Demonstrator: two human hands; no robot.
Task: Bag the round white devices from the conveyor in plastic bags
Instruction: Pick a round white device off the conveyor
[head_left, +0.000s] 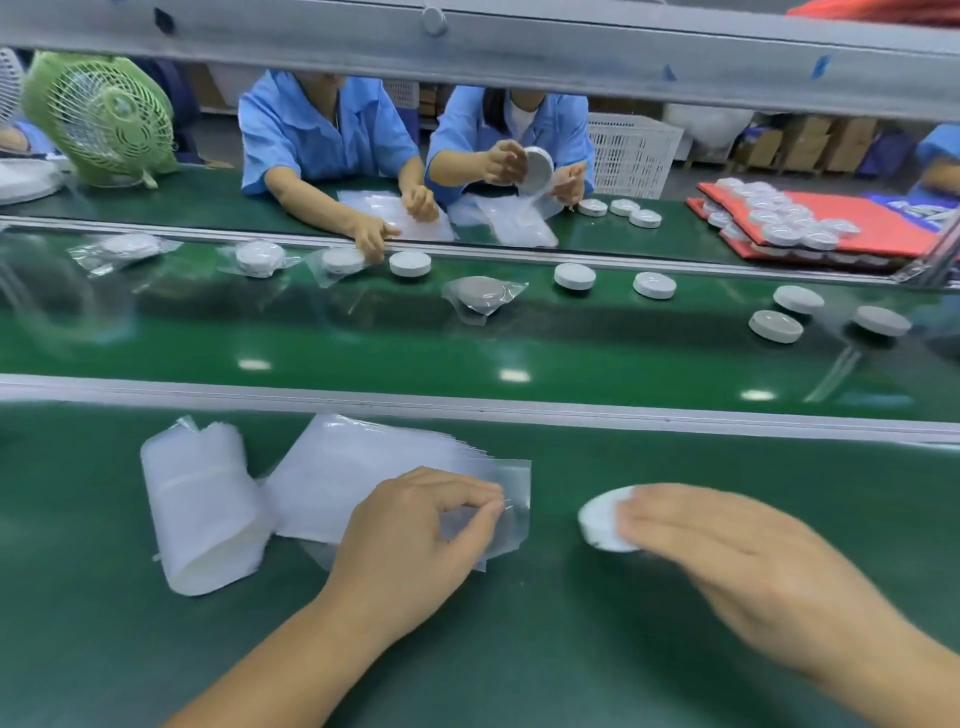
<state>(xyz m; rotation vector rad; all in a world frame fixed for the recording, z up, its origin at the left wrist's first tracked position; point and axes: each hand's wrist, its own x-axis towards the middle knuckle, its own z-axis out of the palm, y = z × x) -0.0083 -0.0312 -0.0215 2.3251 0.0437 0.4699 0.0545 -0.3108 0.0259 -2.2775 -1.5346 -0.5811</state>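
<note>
We note: left grip (415, 525) over fanned bag stack (353, 467) on bench (519, 665), thumb and forefinger pinching edge of top plastic bag (517, 483). Round white device (600, 519) lies on bench just right of that bag, under fingertips of right grip (727, 551). Right grip blurred; we cannot tell whether it clasps or merely touches. More devices (574, 275) on conveyor (467, 358) beyond.

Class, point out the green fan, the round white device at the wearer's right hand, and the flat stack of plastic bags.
green fan (101, 117): head view, centre of grille.
round white device (600, 519): head view, exposed left part.
stack of plastic bags (332, 473): head view, bare upper part.
</note>
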